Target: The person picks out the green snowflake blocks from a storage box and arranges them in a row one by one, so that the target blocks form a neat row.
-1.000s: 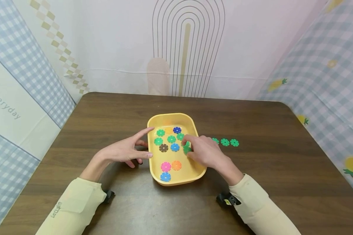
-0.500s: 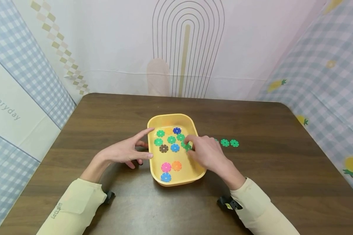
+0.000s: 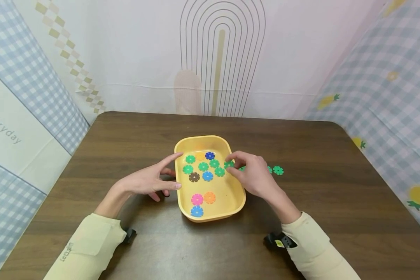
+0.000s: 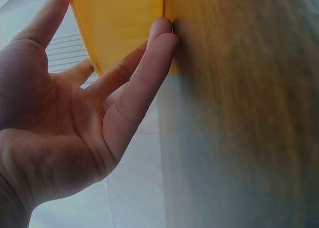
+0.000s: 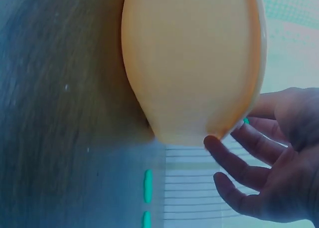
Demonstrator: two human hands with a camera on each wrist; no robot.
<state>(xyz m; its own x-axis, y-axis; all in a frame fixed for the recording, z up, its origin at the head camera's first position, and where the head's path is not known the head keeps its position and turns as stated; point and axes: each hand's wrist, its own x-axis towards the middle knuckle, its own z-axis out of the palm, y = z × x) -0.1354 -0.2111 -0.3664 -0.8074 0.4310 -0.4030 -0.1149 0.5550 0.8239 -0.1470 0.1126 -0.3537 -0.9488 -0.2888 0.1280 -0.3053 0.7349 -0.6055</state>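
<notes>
My right hand (image 3: 253, 175) pinches a green notched plastic disc (image 3: 229, 164) between thumb and index finger, over the right rim of a yellow tub (image 3: 227, 202). In the right wrist view only a green sliver of that disc (image 5: 246, 120) shows past the fingers. My left hand (image 3: 145, 181) rests its extended index finger and thumb against the tub's left rim; the other fingers are lower, beside its wall (image 4: 119, 23). Inside the tub lie several discs: green (image 3: 203, 166), blue (image 3: 207, 176), dark blue (image 3: 210, 156), brown (image 3: 194, 177), pink (image 3: 197, 199) and orange (image 3: 210, 197).
To the right of the tub, a row of green discs lies on the wooden table (image 3: 318, 155); the rightmost disc (image 3: 278, 170) is fully visible, while my right hand partly covers the others. A patterned cloth (image 3: 143, 46) hangs behind the table.
My right hand has lifted a green disc from the tub's right side and carried it up and right to the rim. The left hand stays in place at the tub.
</notes>
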